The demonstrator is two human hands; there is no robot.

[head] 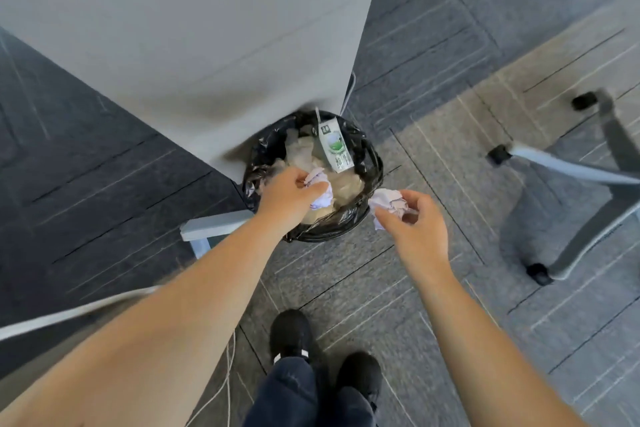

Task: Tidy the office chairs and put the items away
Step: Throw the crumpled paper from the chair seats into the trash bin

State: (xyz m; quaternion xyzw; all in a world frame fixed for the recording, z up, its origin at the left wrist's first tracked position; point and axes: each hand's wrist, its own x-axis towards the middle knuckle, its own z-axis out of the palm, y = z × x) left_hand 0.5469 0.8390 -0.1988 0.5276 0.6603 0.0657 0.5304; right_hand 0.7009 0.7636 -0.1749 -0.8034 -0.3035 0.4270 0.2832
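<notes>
Left hand: my left hand (289, 192) pinches a paper wad (320, 189) over the bin (372, 163); release it here.
Right hand: my right hand (414, 222) grips a second wad (388, 203) just outside the near-right rim; move it left first.

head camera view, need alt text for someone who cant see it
Seen from above, a person's left hand holds a crumpled white paper wad over a black-bagged round waste bin, while the right hand holds a second crumpled paper wad beside its rim. A white-and-green drink carton lies in the bin, beside a grey cabinet.
</notes>
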